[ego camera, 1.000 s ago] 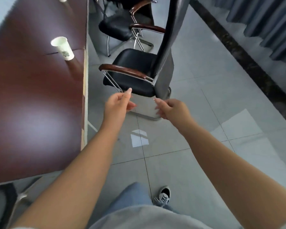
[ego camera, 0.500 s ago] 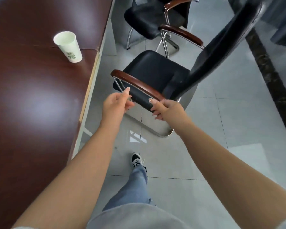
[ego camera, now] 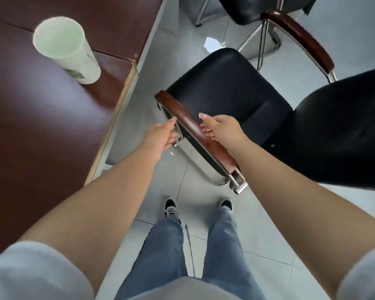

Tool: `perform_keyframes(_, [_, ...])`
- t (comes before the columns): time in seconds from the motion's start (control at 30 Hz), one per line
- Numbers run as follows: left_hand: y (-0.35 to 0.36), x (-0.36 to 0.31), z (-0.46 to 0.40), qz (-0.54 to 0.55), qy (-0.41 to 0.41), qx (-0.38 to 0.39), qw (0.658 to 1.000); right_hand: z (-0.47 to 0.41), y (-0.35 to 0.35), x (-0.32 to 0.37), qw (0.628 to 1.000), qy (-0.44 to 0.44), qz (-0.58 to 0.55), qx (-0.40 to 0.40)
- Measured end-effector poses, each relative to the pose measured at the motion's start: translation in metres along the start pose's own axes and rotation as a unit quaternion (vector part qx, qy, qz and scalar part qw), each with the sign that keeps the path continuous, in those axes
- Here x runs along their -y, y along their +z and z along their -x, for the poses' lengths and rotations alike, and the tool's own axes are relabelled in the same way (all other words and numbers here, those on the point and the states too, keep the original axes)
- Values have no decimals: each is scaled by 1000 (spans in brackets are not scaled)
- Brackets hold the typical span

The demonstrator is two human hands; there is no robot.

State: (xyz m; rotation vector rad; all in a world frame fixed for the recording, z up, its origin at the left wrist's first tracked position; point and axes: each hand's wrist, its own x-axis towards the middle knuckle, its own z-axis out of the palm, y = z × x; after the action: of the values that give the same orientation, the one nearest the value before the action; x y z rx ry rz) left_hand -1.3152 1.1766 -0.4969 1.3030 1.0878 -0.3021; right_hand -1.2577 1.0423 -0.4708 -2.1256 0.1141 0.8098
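the chair (ego camera: 236, 100) stands on the tiled floor (ego camera: 279, 245) just beside the table (ego camera: 41, 137) edge, right in front of the person's feet, its back off to the right and its near armrest (ego camera: 188, 124) running slantwise between the two arms. the right hand (ego camera: 223, 128) comes in from the seat side and curls its fingers (ego camera: 206, 132) over the wooden armrest, thumb lying along the top. the left hand (ego camera: 160, 135) sits on the outer side, at the chrome frame (ego camera: 239, 186) just under the front of the armrest. thumb and fingers look set either side of the tube, but blur hides whether they have closed on it, so i cannot tell. the step in hand looks like taking hold of the chair to shift or turn it. to do that well, both grips should be firm before any pull, with the left wrapped fully round the tube rather than catching it by the fingertips. both hands are on one side, so the chair will want to swing or tip toward the person; a low, level drag suits it better than a lift. mind two things: the toes sit close under the frame's foot, and the paper cup (ego camera: 74, 57) stands near the table corner, where a knock from the armrest could upset it.
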Motion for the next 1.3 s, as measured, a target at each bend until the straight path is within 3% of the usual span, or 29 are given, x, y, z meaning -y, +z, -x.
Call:
perform_keyframes(0.17, [17, 5, -52, 26, -46, -36, 998, -62, 13, -8, 995, 17, 85, 46])
perform_keyframes(0.27, [33, 16, -74, 33, -73, -39, 996, -85, 20, -19, 984, 74, 114, 111])
perform_keyframes(0.4, [53, 27, -83, 114, -61, -45, 991, -91, 22, -33, 966, 165, 65, 186])
perform_keyframes(0.5, [56, 26, -80, 137, -31, -52, 989, -91, 21, -36, 966, 163, 46, 193])
perform_keyframes(0.67, [51, 33, -58, 135, -48, -34, 989, -77, 18, -45, 958, 170, 84, 213])
perform_keyframes(0.93, [79, 94, 2, 201, -71, -88, 973, -31, -1, -88, 945, 153, 126, 260])
perform_keyframes(1.3, [121, 162, 69, 284, -82, -102, 950, 20, -29, -152, 936, 111, 187, 278])
